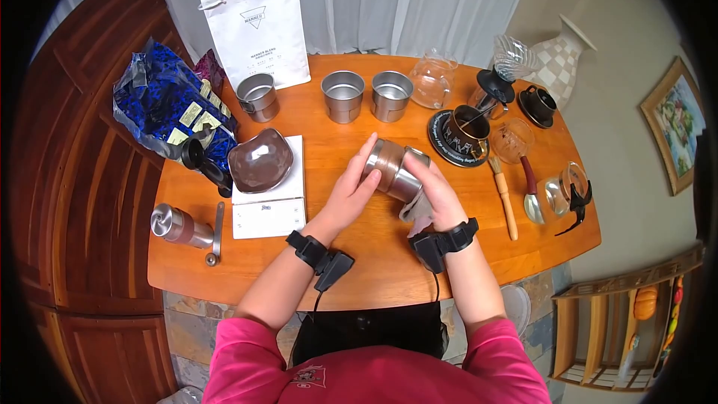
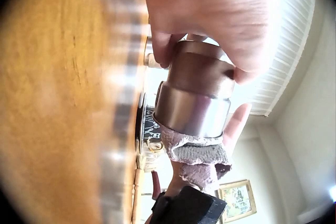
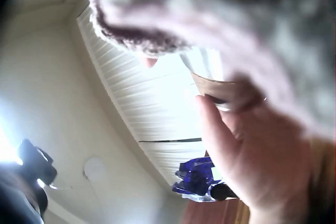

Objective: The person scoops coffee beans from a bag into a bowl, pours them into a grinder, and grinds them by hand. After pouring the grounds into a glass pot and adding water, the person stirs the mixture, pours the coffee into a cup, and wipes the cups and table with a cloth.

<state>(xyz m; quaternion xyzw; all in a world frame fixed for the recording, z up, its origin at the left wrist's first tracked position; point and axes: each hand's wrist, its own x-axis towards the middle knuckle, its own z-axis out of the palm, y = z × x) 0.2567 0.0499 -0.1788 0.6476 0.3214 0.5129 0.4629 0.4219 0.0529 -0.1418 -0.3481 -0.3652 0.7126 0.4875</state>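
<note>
My left hand [image 1: 348,193] grips the brown-banded end of a steel cylinder [image 1: 390,157], thumb on one side and fingers on the other. The wider steel end [image 2: 191,109] meets a grey and pink cloth [image 2: 202,153] held by my right hand [image 1: 440,193]. In the head view the cylinder is tilted above the table, and the cloth [image 1: 419,211] hangs below it. The right wrist view shows the cloth [image 3: 210,19] large and blurred, with my left hand [image 3: 262,150] on the brown band beyond. Most right fingers are hidden behind the cylinder and cloth.
Steel cups [image 1: 342,97] and a white bag [image 1: 258,30] line the back. At left are a brown dish [image 1: 261,161] on a white scale [image 1: 269,217] and a grinder [image 1: 179,226]. At right stand a black cup [image 1: 467,131], brush [image 1: 505,202], glass server [image 1: 557,196] and dripper [image 1: 513,57].
</note>
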